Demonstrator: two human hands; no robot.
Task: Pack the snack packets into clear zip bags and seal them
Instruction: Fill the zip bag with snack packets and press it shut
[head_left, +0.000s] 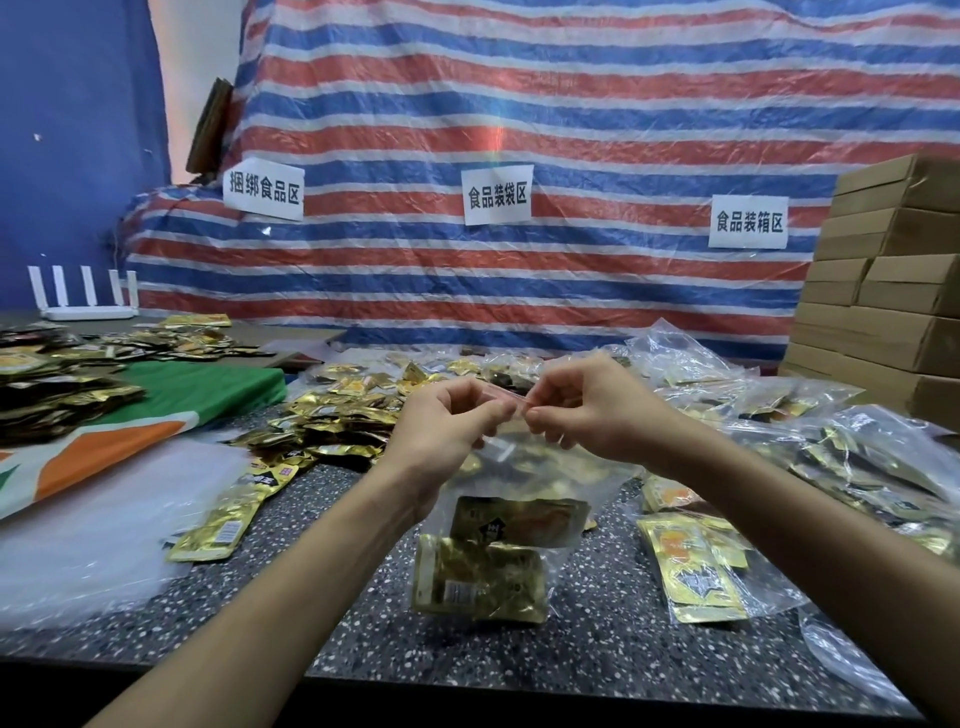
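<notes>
Zip bag (498, 483) (packets inside) pinched by both hands, prob at seal

Brightness: even and fairly bright, though the front edge of the speckled table (597, 670) fell dark.
Source: seemingly from overhead.
Shadows: soft and faint, under the zip bag (519, 467).
Glare: white sheen on the clear film over the striped tarpaulin (571, 104); glints on the gold snack packets (343, 410); a pale rainbow streak above the middle paper sign (497, 194).
Distortion: wide-angle bowing, so the stacked cardboard boxes (893, 291) leaned at the right edge.
Focus: signs were readable; packet print was soft.
</notes>
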